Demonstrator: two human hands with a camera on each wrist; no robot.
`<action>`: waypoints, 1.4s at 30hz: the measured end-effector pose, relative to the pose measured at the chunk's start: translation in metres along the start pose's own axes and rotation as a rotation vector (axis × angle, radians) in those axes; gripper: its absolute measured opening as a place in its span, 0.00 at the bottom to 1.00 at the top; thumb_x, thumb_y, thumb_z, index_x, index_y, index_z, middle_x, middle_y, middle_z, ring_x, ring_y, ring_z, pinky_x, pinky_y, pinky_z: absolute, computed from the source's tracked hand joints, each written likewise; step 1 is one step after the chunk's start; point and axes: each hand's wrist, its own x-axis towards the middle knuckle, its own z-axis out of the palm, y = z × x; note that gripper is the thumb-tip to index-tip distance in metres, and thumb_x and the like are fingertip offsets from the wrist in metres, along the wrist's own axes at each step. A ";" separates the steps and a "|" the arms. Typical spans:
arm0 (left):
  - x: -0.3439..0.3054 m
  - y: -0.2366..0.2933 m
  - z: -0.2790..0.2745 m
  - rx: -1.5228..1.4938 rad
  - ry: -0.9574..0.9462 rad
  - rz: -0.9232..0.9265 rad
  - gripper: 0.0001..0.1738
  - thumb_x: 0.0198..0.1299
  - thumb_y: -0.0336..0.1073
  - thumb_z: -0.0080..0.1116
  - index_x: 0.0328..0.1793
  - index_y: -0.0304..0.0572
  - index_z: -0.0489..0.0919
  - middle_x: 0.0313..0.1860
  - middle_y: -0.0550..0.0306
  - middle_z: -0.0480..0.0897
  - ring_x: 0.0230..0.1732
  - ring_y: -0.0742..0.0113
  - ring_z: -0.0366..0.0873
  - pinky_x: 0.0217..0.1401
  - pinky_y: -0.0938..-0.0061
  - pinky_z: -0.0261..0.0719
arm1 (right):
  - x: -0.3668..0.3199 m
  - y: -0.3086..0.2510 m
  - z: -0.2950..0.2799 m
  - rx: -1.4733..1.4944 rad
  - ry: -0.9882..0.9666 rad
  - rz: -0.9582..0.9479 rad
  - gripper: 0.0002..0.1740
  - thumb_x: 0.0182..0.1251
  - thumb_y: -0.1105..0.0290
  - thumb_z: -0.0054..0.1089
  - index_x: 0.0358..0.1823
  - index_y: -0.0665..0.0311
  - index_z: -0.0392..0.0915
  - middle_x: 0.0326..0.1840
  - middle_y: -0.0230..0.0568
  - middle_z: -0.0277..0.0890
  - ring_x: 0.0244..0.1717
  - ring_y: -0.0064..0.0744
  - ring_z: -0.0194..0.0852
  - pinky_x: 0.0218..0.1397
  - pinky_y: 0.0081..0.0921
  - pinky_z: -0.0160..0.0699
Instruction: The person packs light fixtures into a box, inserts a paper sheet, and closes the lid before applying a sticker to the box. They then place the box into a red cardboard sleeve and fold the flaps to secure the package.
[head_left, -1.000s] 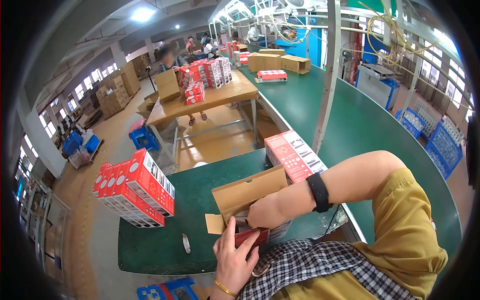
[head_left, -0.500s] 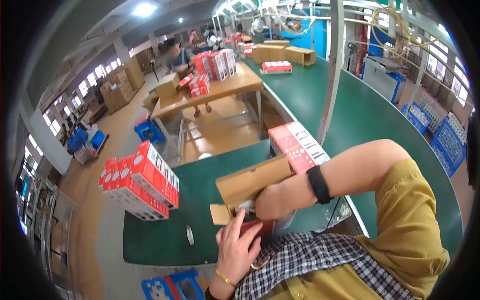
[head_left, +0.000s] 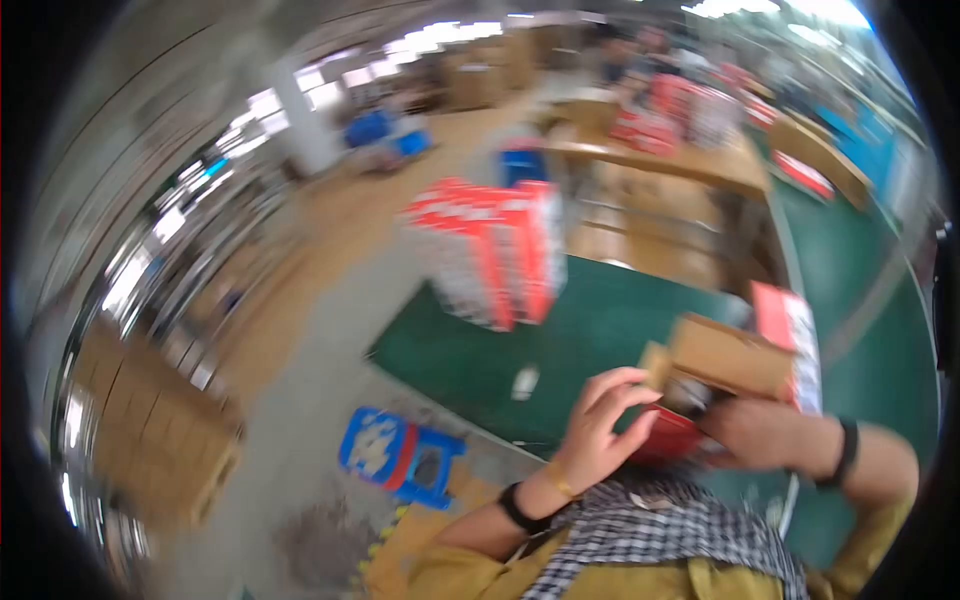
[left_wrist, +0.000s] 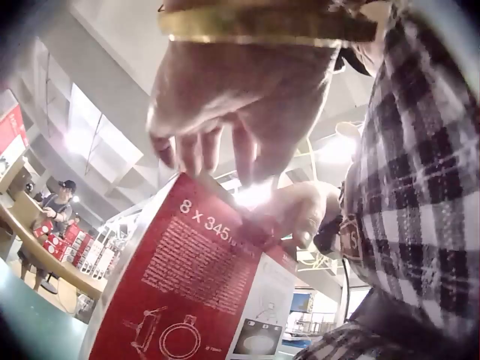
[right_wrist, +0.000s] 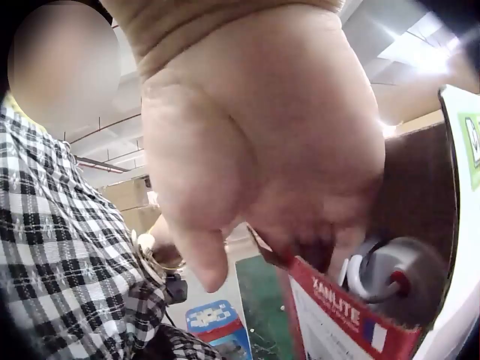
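A red printed carton [head_left: 668,435] stands at the near edge of the green table [head_left: 610,300], its brown top flap [head_left: 730,360] raised. My left hand [head_left: 605,425] rests at its left corner, fingers extended and touching the top edge. In the left wrist view those fingers hang over the rim of the carton [left_wrist: 195,255]. My right hand [head_left: 750,430] is at the opposite side. The right wrist view shows its fingers reaching over the wall into the carton, thumb straight outside. Inside lies a grey-white round item [right_wrist: 405,277] with a red detail. The right fingertips are hidden.
Several red-and-white cartons [head_left: 490,250] stand at the table's far left. A small whitish object [head_left: 525,382] lies on the table. Another red carton [head_left: 785,320] is behind the flap. A blue stool [head_left: 400,455] stands on the floor; a wooden table [head_left: 740,172] is beyond.
The head view has swung left, blurring the scene. My right hand has drawn back from deep inside the carton to its near right side. My left hand stays at the corner.
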 end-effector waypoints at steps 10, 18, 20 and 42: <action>0.024 -0.062 0.043 -0.935 -0.327 -0.423 0.44 0.74 0.56 0.47 0.83 0.33 0.48 0.80 0.50 0.59 0.80 0.62 0.55 0.80 0.68 0.51 | -0.018 -0.020 -0.010 0.277 0.472 0.049 0.22 0.58 0.76 0.62 0.55 0.75 0.76 0.51 0.56 0.78 0.49 0.54 0.78 0.56 0.40 0.76; 0.038 -0.043 0.041 -0.886 -0.428 -0.406 0.48 0.68 0.44 0.60 0.83 0.34 0.44 0.74 0.52 0.63 0.70 0.67 0.64 0.71 0.73 0.65 | -0.008 -0.011 0.010 0.728 0.700 0.357 0.23 0.64 0.80 0.55 0.62 0.75 0.71 0.55 0.55 0.74 0.51 0.49 0.78 0.54 0.35 0.77; 0.046 -0.037 0.040 -0.962 -0.526 -0.500 0.48 0.62 0.40 0.69 0.80 0.34 0.53 0.70 0.53 0.68 0.67 0.70 0.67 0.66 0.74 0.71 | -0.002 -0.008 0.012 0.117 0.781 0.108 0.25 0.64 0.81 0.55 0.64 0.74 0.69 0.58 0.54 0.71 0.50 0.44 0.77 0.51 0.31 0.78; 0.035 -0.042 0.069 -0.967 -0.275 -0.888 0.18 0.68 0.31 0.56 0.61 0.29 0.76 0.53 0.56 0.83 0.51 0.71 0.81 0.56 0.75 0.77 | -0.065 0.032 0.022 0.483 1.274 0.468 0.21 0.73 0.72 0.53 0.65 0.68 0.71 0.55 0.49 0.80 0.54 0.40 0.81 0.55 0.32 0.79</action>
